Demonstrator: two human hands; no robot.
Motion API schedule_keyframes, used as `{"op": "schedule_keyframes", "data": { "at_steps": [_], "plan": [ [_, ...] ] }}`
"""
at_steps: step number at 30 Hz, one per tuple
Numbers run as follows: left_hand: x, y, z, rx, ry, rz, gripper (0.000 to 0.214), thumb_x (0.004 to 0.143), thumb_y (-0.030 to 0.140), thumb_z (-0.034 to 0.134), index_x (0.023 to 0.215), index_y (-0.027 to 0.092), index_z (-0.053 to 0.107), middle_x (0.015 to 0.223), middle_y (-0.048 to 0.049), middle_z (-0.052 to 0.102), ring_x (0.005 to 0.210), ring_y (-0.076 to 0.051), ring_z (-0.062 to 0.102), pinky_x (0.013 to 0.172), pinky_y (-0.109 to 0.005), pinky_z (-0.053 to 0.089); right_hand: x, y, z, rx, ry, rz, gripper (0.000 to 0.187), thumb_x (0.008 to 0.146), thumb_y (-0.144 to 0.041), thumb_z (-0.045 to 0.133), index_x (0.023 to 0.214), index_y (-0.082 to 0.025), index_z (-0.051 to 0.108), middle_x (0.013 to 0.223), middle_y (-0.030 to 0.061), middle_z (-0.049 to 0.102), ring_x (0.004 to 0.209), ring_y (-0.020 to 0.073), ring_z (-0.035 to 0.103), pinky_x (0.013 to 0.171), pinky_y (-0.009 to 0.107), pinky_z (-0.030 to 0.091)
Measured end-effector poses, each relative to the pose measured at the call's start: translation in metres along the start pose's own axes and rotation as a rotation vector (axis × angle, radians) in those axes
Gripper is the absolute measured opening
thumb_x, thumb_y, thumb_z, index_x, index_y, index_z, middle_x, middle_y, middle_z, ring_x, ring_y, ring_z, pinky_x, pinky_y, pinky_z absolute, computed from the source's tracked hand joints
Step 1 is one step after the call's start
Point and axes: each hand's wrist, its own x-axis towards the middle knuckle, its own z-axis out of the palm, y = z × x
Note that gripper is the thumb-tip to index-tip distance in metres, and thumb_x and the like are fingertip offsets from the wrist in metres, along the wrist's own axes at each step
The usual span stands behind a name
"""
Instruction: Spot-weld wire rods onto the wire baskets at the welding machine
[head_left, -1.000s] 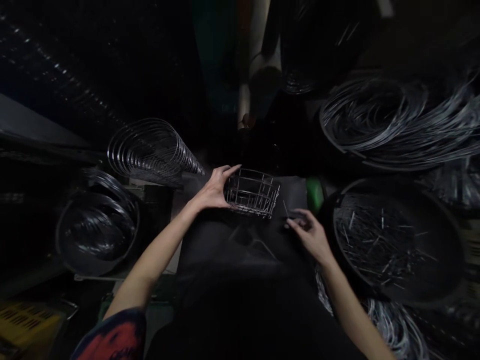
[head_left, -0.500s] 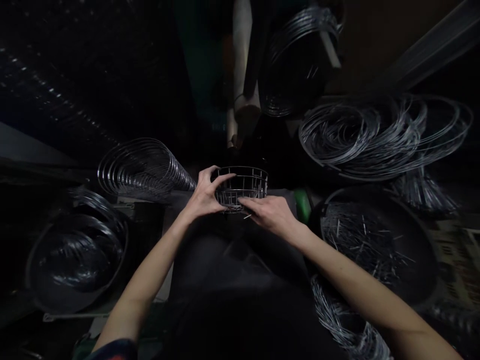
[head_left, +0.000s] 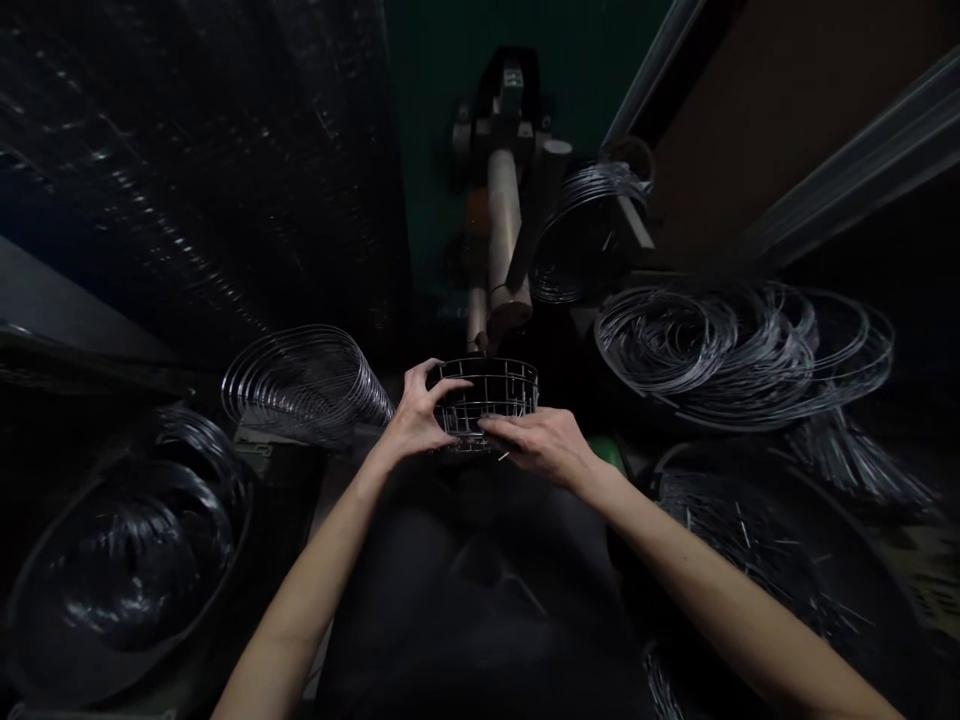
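Note:
A small round wire basket (head_left: pixel 491 392) sits upright in the middle of the view, just below the tip of a machine arm (head_left: pixel 504 240). My left hand (head_left: pixel 416 420) grips its left side, thumb and fingers curled over the rim and wires. My right hand (head_left: pixel 546 445) is closed against the basket's lower front edge, and a short metal pin sticks out below its fingers. Both forearms reach in from the bottom over a dark work surface (head_left: pixel 465 560).
A row of wire rings (head_left: pixel 304 385) stands at the left, above a dark tub of rings (head_left: pixel 127 560). Loose wire hoops (head_left: pixel 735 345) pile up at the right. A dark tub of short wire pins (head_left: pixel 772 560) sits lower right. More hoops (head_left: pixel 581 230) hang behind.
My right hand came from beside the pin tub to the basket's front. The basket was turned upright and moved under the machine arm. The view tilted up.

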Motion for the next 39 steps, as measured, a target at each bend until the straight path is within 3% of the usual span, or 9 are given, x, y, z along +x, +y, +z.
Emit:
{"op": "schedule_keyframes", "data": {
  "at_steps": [7, 13, 20, 34, 39],
  "plan": [
    [-0.009, 0.004, 0.003, -0.041, -0.017, -0.07, 0.079, 0.051, 0.047, 0.089, 0.121, 0.028, 0.058, 0.134, -0.0109, 0.03, 0.128, -0.036, 0.032, 0.106, -0.055, 0.039, -0.009, 0.001, 0.003, 0.011, -0.001, -0.01, 0.029, 0.089, -0.027, 0.055, 0.116, -0.027, 0.066, 0.107, -0.0006, 0.072, 0.071, 0.0142, 0.07, 0.057, 0.025, 0.045],
    [0.005, 0.002, 0.003, -0.03, -0.022, -0.083, 0.085, 0.051, 0.046, 0.089, 0.126, 0.03, 0.055, 0.136, -0.0104, 0.029, 0.129, -0.036, 0.03, 0.107, -0.056, 0.037, -0.005, 0.011, 0.004, -0.022, -0.019, 0.057, 0.033, 0.086, -0.023, 0.056, 0.117, -0.03, 0.065, 0.109, -0.0006, 0.071, 0.074, 0.0141, 0.07, 0.061, 0.024, 0.046],
    [0.02, -0.004, 0.001, -0.022, -0.032, -0.101, 0.087, 0.048, 0.044, 0.091, 0.126, 0.03, 0.055, 0.136, -0.0102, 0.029, 0.13, -0.036, 0.03, 0.108, -0.056, 0.036, 0.008, 0.018, 0.003, -0.1, 0.039, 0.032, 0.028, 0.089, -0.026, 0.055, 0.114, -0.029, 0.068, 0.106, -0.0031, 0.072, 0.07, 0.0135, 0.07, 0.056, 0.024, 0.044],
    [0.035, -0.02, 0.001, -0.099, -0.056, -0.11, 0.089, 0.044, 0.043, 0.092, 0.124, 0.029, 0.057, 0.131, -0.0096, 0.035, 0.127, -0.034, 0.035, 0.108, -0.053, 0.036, 0.02, 0.023, 0.002, -0.032, -0.087, 0.213, 0.031, 0.09, -0.032, 0.054, 0.119, -0.037, 0.064, 0.107, -0.0044, 0.072, 0.077, 0.0149, 0.07, 0.056, 0.023, 0.042],
    [0.056, -0.026, -0.004, -0.102, -0.061, -0.157, 0.088, 0.044, 0.042, 0.092, 0.124, 0.03, 0.057, 0.13, -0.0085, 0.037, 0.129, -0.034, 0.035, 0.109, -0.053, 0.034, 0.035, 0.031, 0.003, 0.009, -0.025, 0.316, 0.028, 0.091, -0.032, 0.054, 0.116, -0.035, 0.066, 0.106, -0.003, 0.073, 0.081, 0.016, 0.07, 0.058, 0.024, 0.045]
  ]
}}
